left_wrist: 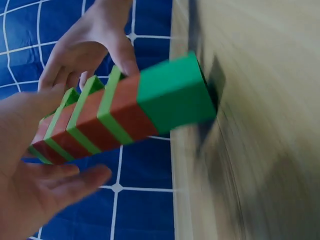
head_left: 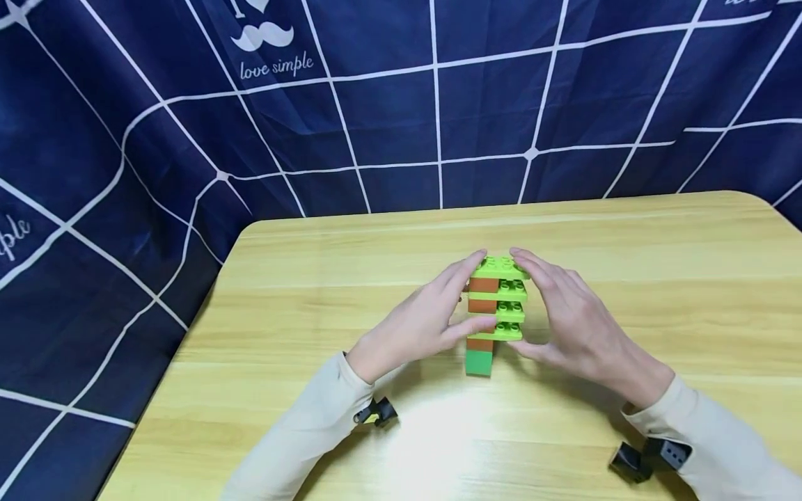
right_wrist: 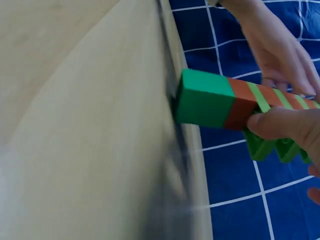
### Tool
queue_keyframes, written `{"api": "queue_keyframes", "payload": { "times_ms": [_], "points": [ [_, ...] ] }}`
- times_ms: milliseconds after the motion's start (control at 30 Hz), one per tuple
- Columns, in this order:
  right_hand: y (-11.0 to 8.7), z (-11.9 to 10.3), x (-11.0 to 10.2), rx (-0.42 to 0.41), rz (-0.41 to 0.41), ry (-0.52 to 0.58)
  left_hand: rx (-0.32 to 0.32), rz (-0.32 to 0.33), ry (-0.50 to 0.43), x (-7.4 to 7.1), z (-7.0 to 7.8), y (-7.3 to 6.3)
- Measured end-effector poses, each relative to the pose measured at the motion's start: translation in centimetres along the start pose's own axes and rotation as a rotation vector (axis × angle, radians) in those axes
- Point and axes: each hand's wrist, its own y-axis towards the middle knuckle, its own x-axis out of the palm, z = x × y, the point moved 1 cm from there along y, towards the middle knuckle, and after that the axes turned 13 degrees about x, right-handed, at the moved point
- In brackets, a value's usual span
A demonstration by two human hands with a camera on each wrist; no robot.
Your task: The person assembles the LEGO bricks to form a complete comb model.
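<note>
A tower of building blocks (head_left: 479, 362) is between both hands. It has a green block (left_wrist: 175, 95) at the bottom, then orange-brown blocks (right_wrist: 242, 102) alternating with lime-green studded plates (head_left: 501, 268) that jut out to the right. The left hand (head_left: 429, 316) holds the tower from the left, thumb across its front and fingertips near the top plate. From the right, the right hand (head_left: 576, 323) holds the projecting plates, its thumb at the lowest one and its fingertips at the top. Whether the base sits fully on the table is hard to tell.
The tower is over a light wood table (head_left: 282, 320). A dark blue curtain (head_left: 388, 125) with white lines is behind the table and along its left side. Black devices (head_left: 379, 412) are worn at both wrists.
</note>
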Motion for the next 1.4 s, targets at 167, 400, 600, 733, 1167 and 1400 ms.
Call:
{"api": "queue_keyframes", "payload": {
  "times_ms": [167,400,600,733,1167,1400],
  "points": [
    [0.4,0.1,-0.1,0.004,-0.031,0.036,0.015,-0.127,0.111,0.4,-0.3,-0.2],
    [0.5,0.6,0.1,0.072,-0.118,0.015,-0.002,-0.236,0.256,1.7,-0.4,-0.7],
    [0.6,1.5,0.8,0.108,-0.240,0.037,-0.047,-0.302,0.297,2.3,-0.5,-1.0],
    [0.3,2.1,1.1,0.151,-0.341,0.062,-0.081,-0.351,0.293,2.6,-0.5,-1.0],
    [-0.5,2.6,2.3,0.262,-0.618,0.056,-0.184,-0.491,0.240,3.5,-0.4,-1.3],
    [-0.6,2.7,2.6,0.313,-0.664,0.070,-0.228,-0.538,0.206,3.7,-0.5,-1.2]
  ]
}}
